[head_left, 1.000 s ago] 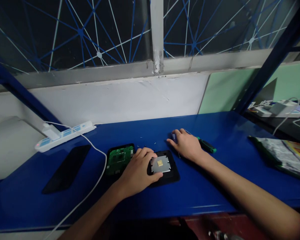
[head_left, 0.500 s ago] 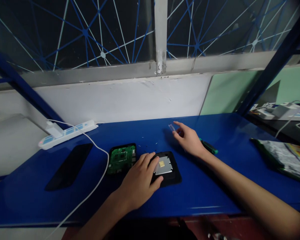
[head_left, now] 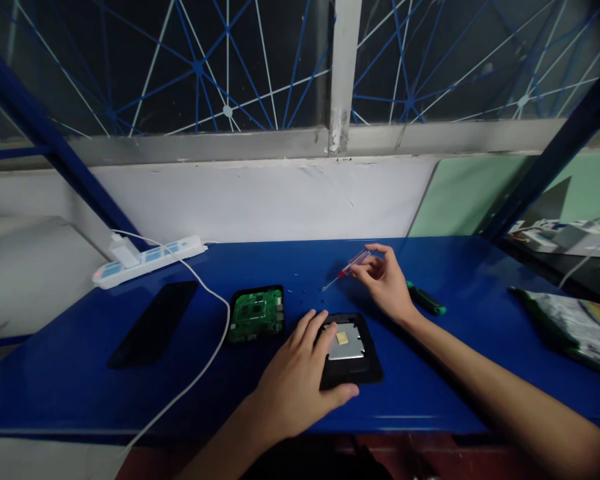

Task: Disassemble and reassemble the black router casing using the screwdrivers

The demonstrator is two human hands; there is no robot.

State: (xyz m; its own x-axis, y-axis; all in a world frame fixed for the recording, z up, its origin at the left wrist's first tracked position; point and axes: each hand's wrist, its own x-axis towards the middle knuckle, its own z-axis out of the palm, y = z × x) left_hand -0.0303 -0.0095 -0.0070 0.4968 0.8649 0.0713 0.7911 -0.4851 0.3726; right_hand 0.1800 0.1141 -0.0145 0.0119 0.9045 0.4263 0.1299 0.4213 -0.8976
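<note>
Well, the right hand (head_left: 389, 285) (half curled) holds a screwdriver (head_left: 355, 263) aslant.

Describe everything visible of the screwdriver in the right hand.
The screwdriver is slim, with a clear, plastic-looking handle, a red section at its front and a thin, metallic-looking shaft. The right hand holds the handle in its fingers, partly hiding it. It slants over the blue table, tip toward the picture's lower left; whether the tip touches the surface is unclear.
</note>
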